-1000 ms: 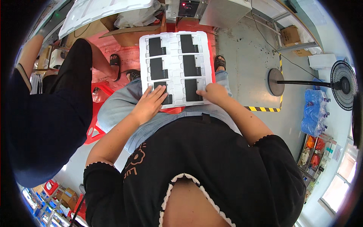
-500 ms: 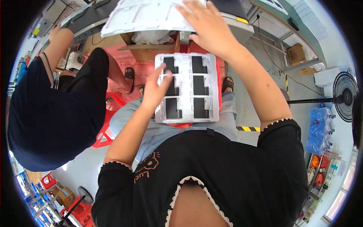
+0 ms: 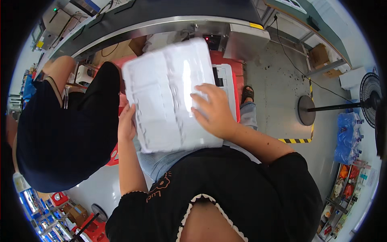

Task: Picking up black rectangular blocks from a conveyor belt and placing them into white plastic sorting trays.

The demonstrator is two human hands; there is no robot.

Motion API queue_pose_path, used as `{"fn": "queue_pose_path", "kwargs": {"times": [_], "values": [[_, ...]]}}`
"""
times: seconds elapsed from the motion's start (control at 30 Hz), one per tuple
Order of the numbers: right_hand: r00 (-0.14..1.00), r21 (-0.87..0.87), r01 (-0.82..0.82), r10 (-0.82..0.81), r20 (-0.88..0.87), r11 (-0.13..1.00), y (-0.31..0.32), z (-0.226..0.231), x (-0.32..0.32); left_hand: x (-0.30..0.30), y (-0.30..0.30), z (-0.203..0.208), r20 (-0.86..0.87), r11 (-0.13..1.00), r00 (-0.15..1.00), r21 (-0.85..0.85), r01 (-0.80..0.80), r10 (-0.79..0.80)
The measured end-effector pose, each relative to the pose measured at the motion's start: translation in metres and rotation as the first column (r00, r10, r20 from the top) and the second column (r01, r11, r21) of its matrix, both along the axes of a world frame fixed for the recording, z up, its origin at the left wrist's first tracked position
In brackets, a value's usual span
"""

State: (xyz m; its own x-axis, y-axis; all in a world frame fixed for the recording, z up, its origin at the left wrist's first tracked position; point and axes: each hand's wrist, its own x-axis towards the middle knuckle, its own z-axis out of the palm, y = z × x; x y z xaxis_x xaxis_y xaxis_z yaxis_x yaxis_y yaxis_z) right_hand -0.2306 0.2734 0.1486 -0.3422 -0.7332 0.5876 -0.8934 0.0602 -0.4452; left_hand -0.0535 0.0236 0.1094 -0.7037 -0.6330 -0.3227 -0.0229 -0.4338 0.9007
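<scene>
A white moulded plastic tray [image 3: 155, 115], slightly blurred, is tilted over my lap. My left hand [image 3: 127, 122] grips its left edge, thumb on the near face. Across the right part of the tray my right hand [image 3: 214, 111] lies with fingers spread, touching the surface. Behind it, a second white tray [image 3: 229, 86] rests on my lap, mostly covered. A bit of a black flat piece [image 3: 218, 79] shows in a pocket there; the other pockets are hidden.
A dark conveyor belt [image 3: 161, 17] with a metal edge runs across the far side. At my left sits a person in dark clothes [image 3: 66, 121]. A black standing fan [image 3: 369, 94] and blue-wrapped bottles [image 3: 346, 135] are at the right.
The white tray has come from the belt toward me, over the lower tray. My right hand moved back with it. My left hand went from above the lower tray to the moved tray's left edge.
</scene>
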Motion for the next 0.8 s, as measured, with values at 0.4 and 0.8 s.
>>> {"fn": "queue_pose_path", "kwargs": {"times": [0.4,0.8], "values": [[0.657,0.554,0.619,-0.753,0.021,0.556,0.064,-0.171,-0.032,-0.078,0.026,-0.161,0.581,0.452,0.801,-0.759,0.469,0.145],[0.69,0.506,0.536,-0.696,0.198,0.676,0.066,-0.181,-0.035,-0.072,0.058,-0.123,0.488,0.856,0.873,-0.453,0.249,0.004]]}}
